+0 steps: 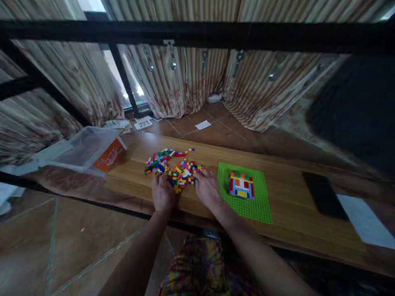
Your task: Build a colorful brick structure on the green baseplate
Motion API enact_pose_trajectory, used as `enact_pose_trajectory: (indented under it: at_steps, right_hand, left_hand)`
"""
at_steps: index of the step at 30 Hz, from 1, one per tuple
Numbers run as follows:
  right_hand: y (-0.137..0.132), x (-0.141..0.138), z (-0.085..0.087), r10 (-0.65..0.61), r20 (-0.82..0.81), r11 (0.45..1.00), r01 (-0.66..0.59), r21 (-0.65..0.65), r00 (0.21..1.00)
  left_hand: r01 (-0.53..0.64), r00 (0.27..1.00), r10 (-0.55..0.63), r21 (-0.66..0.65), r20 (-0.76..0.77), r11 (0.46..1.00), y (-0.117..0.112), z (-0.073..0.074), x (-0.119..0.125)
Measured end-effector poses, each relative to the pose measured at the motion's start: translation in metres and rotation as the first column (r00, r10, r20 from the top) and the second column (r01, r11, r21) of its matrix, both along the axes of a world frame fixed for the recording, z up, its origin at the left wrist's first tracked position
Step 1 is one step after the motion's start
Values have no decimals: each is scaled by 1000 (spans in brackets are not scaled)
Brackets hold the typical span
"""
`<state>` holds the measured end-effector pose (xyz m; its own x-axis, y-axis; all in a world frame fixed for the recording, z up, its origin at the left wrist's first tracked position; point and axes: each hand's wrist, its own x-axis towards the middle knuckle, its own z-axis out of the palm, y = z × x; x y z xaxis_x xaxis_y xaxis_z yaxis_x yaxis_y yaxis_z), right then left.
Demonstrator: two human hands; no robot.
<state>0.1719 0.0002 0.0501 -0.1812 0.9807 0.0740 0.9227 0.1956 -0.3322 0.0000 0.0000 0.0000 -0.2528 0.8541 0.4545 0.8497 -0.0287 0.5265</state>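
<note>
Nearby, loose bricks (184,167), green baseplate (261,193); clear bin (109,156)

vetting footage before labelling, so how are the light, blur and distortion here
All in the head view: dim room, glare at the window gap; pale sheen on the table at its far left; loose bricks, left hand and right hand slightly soft; likely wide-angle stretch toward the edges.

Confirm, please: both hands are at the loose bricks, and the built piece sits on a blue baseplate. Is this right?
The baseplate under the built piece is green, not blue, as the head view shows. The left hand and right hand are indeed at the loose bricks.
</note>
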Motion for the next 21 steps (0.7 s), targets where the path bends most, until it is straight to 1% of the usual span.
enact_pose_trajectory:
  at_steps: [4,8,16,21]
  right_hand:
    - [3,-2,0,16,5,1000,-16,-5,1000]
    - [5,0,-4,33,-18,999,-33,17,999]
    - [-2,14,-12,-48,-88,995,55,83,995]
    - [-9,14,-13,-51,-138,991,68,118,989]
  left_hand:
    - [-4,1000,4,-2,14,1000,0,0,0]
    - [-8,1000,8,-12,4,1000,-1,1,1]
    - [-5,1000,5,-8,11,1000,-1,2,2]
    - [-5,999,6,-19,51,1000,-2,2,3]
